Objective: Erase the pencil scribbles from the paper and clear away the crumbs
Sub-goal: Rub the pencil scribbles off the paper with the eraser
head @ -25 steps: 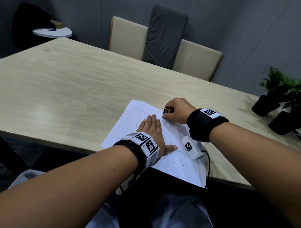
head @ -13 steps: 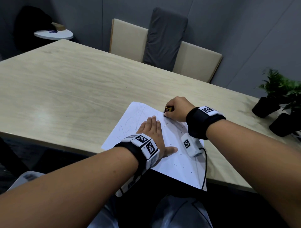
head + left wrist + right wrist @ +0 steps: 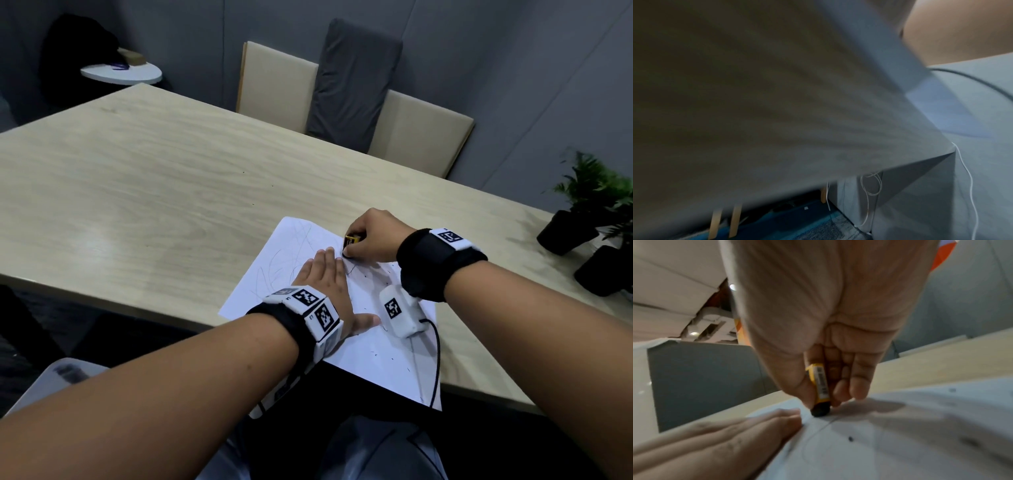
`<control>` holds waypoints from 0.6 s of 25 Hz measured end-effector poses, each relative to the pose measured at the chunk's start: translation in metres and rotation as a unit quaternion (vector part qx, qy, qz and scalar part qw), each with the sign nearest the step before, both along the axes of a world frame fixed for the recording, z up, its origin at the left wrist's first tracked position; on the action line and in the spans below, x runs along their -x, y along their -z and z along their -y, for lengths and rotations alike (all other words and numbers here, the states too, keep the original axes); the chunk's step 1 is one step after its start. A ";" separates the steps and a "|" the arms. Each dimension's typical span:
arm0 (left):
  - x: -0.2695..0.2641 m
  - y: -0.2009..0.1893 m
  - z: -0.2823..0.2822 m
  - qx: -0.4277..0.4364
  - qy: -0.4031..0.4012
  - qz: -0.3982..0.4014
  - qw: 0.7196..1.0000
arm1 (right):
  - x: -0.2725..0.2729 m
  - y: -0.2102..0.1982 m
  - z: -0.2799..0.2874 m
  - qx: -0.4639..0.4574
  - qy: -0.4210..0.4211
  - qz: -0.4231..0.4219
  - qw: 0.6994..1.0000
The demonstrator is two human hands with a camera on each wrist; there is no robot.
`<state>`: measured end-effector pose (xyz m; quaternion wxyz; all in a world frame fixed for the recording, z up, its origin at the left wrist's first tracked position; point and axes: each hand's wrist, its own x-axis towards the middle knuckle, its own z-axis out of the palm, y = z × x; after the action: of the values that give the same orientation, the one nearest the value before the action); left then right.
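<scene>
On the paper [image 3: 383, 346], left hand [image 3: 329, 284] flat, right hand [image 3: 371, 240] pinching yellow-sleeved eraser [image 3: 821, 391], barcode label unreadable.

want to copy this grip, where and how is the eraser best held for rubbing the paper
Grip the eraser by its yellow sleeve, coming from above, as the right hand does: thumb on one flat side, fingers on the other. It stands nearly upright, dark tip down on the paper, so the tip stays free to rub.

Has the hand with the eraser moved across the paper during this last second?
Barely, if at all. The right hand keeps the eraser near the paper's far edge, beside the left hand's fingertips, as before.
</scene>
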<state>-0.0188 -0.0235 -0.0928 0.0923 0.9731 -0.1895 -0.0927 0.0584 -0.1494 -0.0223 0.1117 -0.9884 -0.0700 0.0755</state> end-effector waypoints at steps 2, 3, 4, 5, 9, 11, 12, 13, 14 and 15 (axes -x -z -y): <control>0.000 0.000 0.000 0.005 0.000 0.004 1.000 | 0.002 0.002 -0.002 -0.009 0.007 -0.003 1.000; 0.000 0.000 0.000 0.005 0.000 0.004 1.000 | 0.000 0.003 -0.001 -0.012 0.016 0.013 1.000; 0.001 -0.001 -0.001 0.004 0.000 0.003 1.000 | -0.002 0.003 -0.001 -0.011 0.025 0.030 0.999; 0.001 -0.001 -0.001 0.004 -0.001 0.002 1.000 | -0.004 0.003 -0.001 -0.009 0.032 0.044 0.998; 0.001 -0.001 0.000 -0.002 -0.002 0.001 1.000 | -0.002 0.001 -0.001 -0.014 0.021 0.004 1.000; 0.000 0.000 0.001 0.003 -0.002 0.002 1.000 | 0.002 0.002 -0.001 -0.015 0.017 -0.005 1.000; 0.000 0.000 0.000 0.004 -0.001 0.001 1.000 | 0.001 0.002 0.000 -0.014 0.022 0.012 1.000; 0.000 0.000 0.000 0.005 0.000 0.001 1.000 | 0.000 0.002 0.001 -0.012 0.028 0.031 0.999; 0.000 0.000 0.001 0.003 -0.002 0.001 1.000 | -0.001 0.001 0.001 -0.007 0.031 0.043 0.999; 0.001 -0.001 0.000 0.001 -0.004 0.000 1.000 | -0.002 0.000 -0.001 -0.004 0.029 0.041 0.999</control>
<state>-0.0194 -0.0239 -0.0922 0.0936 0.9738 -0.1853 -0.0926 0.0602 -0.1488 -0.0226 0.1145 -0.9918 -0.0463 0.0315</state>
